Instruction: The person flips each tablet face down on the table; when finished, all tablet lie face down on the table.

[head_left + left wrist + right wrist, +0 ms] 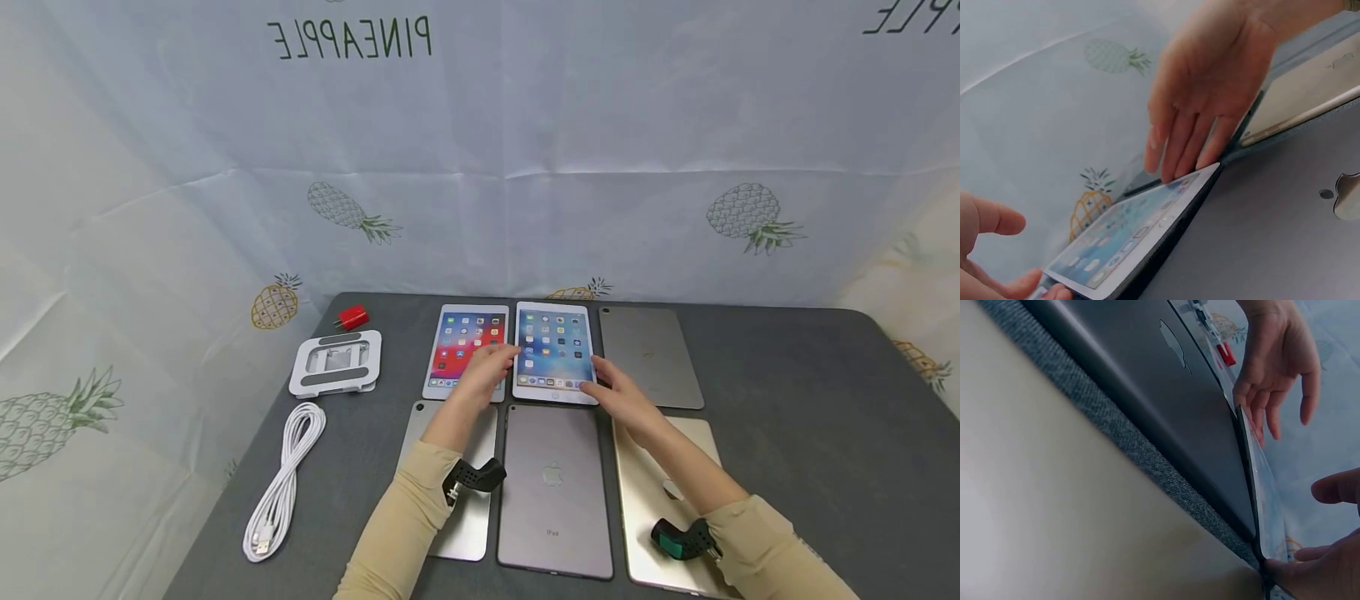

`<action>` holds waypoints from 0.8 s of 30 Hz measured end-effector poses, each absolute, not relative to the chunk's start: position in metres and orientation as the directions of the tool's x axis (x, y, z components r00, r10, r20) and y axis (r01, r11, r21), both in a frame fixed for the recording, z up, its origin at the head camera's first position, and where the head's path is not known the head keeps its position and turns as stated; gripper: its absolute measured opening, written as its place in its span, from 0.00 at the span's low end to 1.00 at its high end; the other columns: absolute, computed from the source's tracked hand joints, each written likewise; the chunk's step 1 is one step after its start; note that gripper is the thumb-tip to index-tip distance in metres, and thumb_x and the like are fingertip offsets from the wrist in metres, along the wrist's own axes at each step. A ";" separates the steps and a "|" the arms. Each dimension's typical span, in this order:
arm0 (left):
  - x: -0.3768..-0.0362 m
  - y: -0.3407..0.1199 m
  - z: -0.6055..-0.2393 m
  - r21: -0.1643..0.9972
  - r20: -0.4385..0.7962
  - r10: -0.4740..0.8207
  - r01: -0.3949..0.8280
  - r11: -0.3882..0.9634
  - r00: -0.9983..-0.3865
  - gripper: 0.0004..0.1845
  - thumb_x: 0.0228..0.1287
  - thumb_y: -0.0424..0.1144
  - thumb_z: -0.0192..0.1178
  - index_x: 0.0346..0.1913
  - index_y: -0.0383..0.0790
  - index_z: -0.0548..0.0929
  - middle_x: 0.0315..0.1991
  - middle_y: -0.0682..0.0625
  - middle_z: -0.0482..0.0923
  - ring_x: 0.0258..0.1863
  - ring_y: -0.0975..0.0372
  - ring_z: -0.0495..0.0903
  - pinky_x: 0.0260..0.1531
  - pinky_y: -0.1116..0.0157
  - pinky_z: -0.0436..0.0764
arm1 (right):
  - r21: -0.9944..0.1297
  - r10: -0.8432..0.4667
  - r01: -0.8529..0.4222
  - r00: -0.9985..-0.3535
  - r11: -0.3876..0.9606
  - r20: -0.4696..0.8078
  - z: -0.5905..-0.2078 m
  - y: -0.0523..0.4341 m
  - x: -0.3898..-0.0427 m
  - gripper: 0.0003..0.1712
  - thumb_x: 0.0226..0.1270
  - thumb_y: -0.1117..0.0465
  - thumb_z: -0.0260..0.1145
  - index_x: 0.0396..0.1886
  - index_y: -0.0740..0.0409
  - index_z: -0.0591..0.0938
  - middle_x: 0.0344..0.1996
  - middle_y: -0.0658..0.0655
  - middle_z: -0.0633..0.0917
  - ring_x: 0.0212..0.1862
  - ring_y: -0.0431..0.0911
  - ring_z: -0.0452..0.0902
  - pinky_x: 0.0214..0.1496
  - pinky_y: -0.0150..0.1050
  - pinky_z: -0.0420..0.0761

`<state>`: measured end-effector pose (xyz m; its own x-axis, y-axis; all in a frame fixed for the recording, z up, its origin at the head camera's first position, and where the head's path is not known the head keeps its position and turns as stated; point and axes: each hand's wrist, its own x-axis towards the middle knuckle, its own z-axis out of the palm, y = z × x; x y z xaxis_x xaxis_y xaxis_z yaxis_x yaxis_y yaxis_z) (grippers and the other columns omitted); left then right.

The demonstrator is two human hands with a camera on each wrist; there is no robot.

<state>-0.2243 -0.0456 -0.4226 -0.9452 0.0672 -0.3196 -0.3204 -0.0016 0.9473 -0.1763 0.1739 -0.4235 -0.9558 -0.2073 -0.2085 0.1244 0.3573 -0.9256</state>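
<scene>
6 tablets lie in 2 rows on the desk [787, 392]. At 12 o'clock in the far row, the lit white tablet [554, 350] sits between both hands: left hand [487, 372] at its 9 o'clock edge, right hand [622, 400] at its 3 o'clock edge, fingers relaxed and touching, not clenched. It looks set down, nearly squared. 4 tablets lie face down. Whether any fingertip hooks under the edge is hard to make out.
</scene>
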 end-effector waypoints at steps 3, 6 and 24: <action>-0.224 -0.044 -0.424 0.954 -0.297 0.054 -0.298 -0.022 -0.953 0.27 0.69 0.37 0.57 0.65 0.24 0.67 0.61 0.36 0.69 0.58 0.48 0.70 0.63 0.56 0.69 | -0.926 -0.207 0.120 -0.957 0.359 -0.204 -0.423 0.173 -0.176 0.40 0.74 0.62 0.55 0.74 0.74 0.47 0.72 0.76 0.51 0.74 0.66 0.44 0.72 0.60 0.50; -0.224 -0.044 -0.428 0.958 -0.282 0.043 -0.283 -0.049 -0.959 0.28 0.69 0.34 0.56 0.67 0.23 0.65 0.64 0.34 0.67 0.61 0.47 0.71 0.62 0.56 0.70 | -0.923 -0.204 0.123 -0.957 0.365 -0.208 -0.424 0.173 -0.178 0.40 0.74 0.61 0.55 0.75 0.73 0.48 0.72 0.76 0.52 0.73 0.66 0.45 0.72 0.60 0.51; -0.227 -0.049 -0.422 0.967 -0.214 -0.103 -0.195 -0.163 -0.971 0.18 0.63 0.29 0.62 0.56 0.30 0.81 0.55 0.40 0.78 0.46 0.59 0.79 0.56 0.60 0.77 | -0.935 -0.203 0.143 -0.955 0.325 -0.216 -0.432 0.157 -0.189 0.38 0.73 0.60 0.57 0.74 0.71 0.53 0.70 0.74 0.59 0.70 0.63 0.53 0.70 0.59 0.55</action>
<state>-0.2267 -0.0491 -0.4220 -0.9715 -0.1030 -0.2137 -0.1953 -0.1634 0.9670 -0.1890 0.1567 -0.4319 -0.9551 -0.2028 -0.2160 0.1425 0.3248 -0.9350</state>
